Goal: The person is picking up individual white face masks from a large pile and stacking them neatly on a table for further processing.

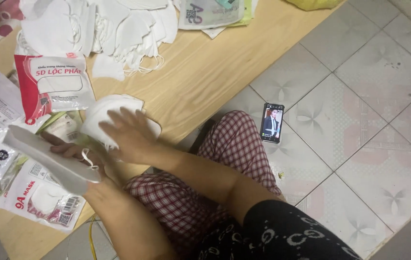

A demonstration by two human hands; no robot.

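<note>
Left hand (73, 151) has a closed grip around a flat stack of white face masks (46, 159), edge-on over the wooden table (200, 72). Right hand (128, 132), at 1 o'clock from the stack, is spread wide, palm down on a small white mask pile (104, 108), gripping nothing. Risk: the stack could fan out and slip, since only 1 end looks pinched.

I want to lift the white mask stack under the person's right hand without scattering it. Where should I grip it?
Probably pinch the mask stack at its exposed far edge, coming from the table side; the right hand covers the near part.
</note>
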